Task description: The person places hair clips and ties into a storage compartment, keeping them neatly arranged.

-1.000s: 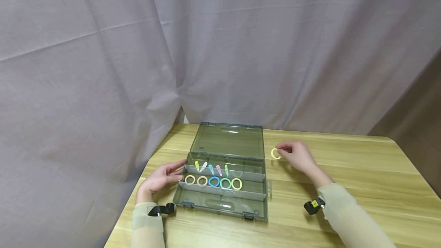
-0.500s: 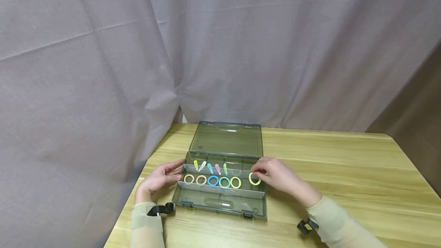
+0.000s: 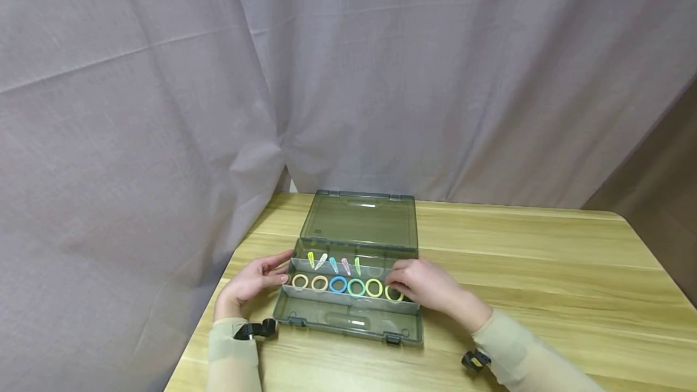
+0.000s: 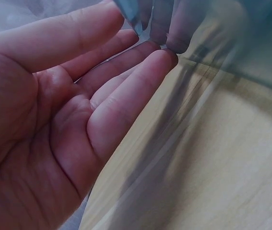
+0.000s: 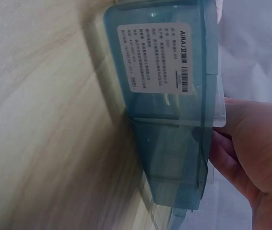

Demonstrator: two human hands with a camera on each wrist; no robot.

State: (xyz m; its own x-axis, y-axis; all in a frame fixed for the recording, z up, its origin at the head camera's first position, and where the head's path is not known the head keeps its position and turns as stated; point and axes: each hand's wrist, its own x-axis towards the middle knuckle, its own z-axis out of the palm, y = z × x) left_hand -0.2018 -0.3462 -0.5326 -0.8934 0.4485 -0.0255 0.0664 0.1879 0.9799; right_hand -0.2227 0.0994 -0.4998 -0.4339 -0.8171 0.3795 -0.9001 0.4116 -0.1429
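Note:
A dark translucent compartment box (image 3: pixel 348 334) lies with its lid (image 3: pixel 359 218) folded back. My left hand (image 3: pixel 251 286) rests against its left end, thumb at the rim and fairly straight fingers (image 4: pixel 126 103) touching the outer wall. Over the right end of the middle compartment, my right hand (image 3: pixel 425 283) pinches a pale yellow hair tie (image 3: pixel 394 299), partly hidden by the fingers. To its left lie other hair ties in one row: yellow (image 3: pixel 374 295), green (image 3: pixel 356 294), blue (image 3: pixel 338 292) and two peach ones (image 3: pixel 319 290). Several snap hair clips (image 3: pixel 334 265) line the back compartment.
The box stands on a wood-grain table (image 3: pixel 523 259). Grey curtain (image 3: pixel 381 77) hangs behind and to the left. A white printed label (image 5: pixel 155 57) is on the box's end wall in the right wrist view. The front compartment (image 3: pixel 376 319) holds no clips or ties.
The right hand has carried the pale yellow hair tie from right of the box leftward and down into the middle compartment, beside the other yellow one. The left hand stays put.

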